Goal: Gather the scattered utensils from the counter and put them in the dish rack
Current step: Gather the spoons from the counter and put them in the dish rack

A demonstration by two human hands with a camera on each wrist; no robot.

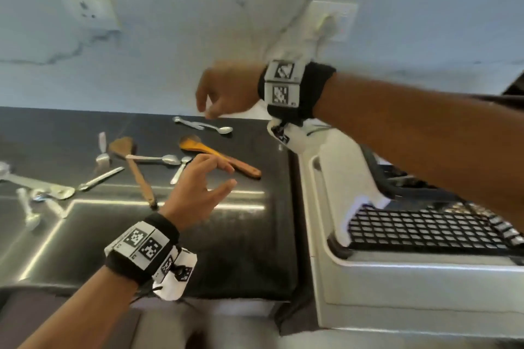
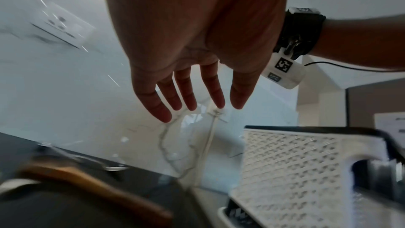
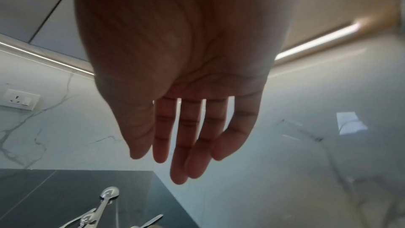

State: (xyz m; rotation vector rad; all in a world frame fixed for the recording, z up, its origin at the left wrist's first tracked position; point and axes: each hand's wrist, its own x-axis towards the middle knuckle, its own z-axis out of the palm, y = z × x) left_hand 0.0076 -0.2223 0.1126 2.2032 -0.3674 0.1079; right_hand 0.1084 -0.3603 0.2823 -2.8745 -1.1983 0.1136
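Note:
Several metal spoons and two wooden utensils lie scattered on the dark counter (image 1: 241,249). My left hand (image 1: 219,176) hovers just above the orange wooden spatula (image 1: 243,167), fingers loosely curved and holding nothing. My right hand (image 1: 208,109) hangs empty over two metal spoons (image 1: 209,127) at the counter's back edge. The second wooden spoon (image 1: 136,170) crosses a metal spoon (image 1: 158,159) further left. The white dish rack (image 1: 397,272) stands to the right. Straight empty fingers show in both wrist views, on the left hand (image 2: 192,108) and the right hand (image 3: 175,162), with a spoon (image 3: 109,192) below the latter.
More spoons (image 1: 37,187) lie at the counter's far left. A marble wall with sockets (image 1: 88,7) runs behind the counter. The rack has a black grid floor (image 1: 425,229) and a white perforated utensil holder (image 2: 291,171). My right forearm crosses above the rack.

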